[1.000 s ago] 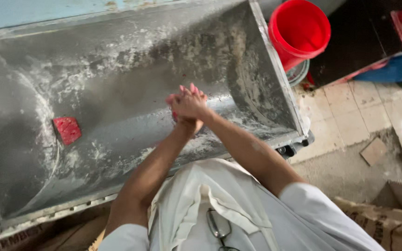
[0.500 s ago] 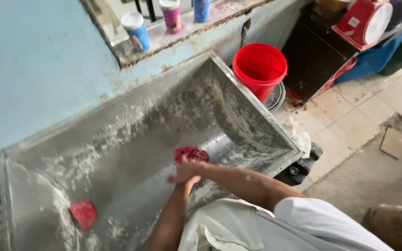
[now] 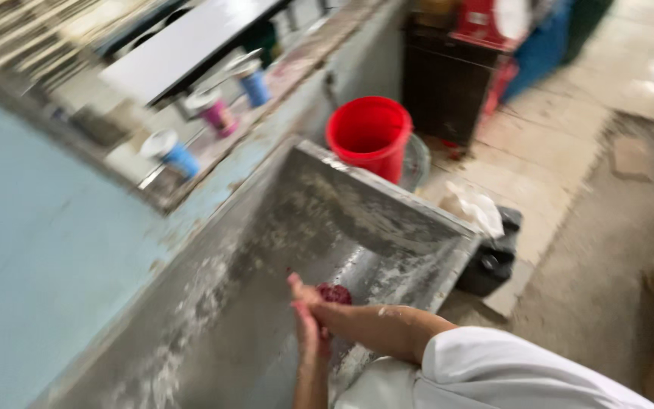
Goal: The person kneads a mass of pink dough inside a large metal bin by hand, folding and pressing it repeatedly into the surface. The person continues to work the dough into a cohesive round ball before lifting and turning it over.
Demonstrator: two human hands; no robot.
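My left hand (image 3: 306, 327) and my right hand (image 3: 318, 299) are pressed together over the right end of a flour-dusted metal trough (image 3: 387, 220). Both look stained pink. A dark red lump (image 3: 335, 293) sits right behind my hands. The blur hides whether a hand holds it or it lies in the trough. My right forearm reaches in from the right out of a white sleeve (image 3: 516, 371). My left forearm comes up from the bottom edge.
A red bucket (image 3: 369, 135) stands on the tiled floor beyond the trough's end. A black container with a white cloth (image 3: 492, 254) sits by the trough's corner. Three cups, blue (image 3: 182, 157), pink (image 3: 218, 113) and blue (image 3: 254, 85), line the ledge above the blue wall (image 3: 32, 265).
The view has swung up and right, so the ledge, bucket and floor now fill more of it. My hands stay together near the red lump; the red piece at the trough's left is out of view.
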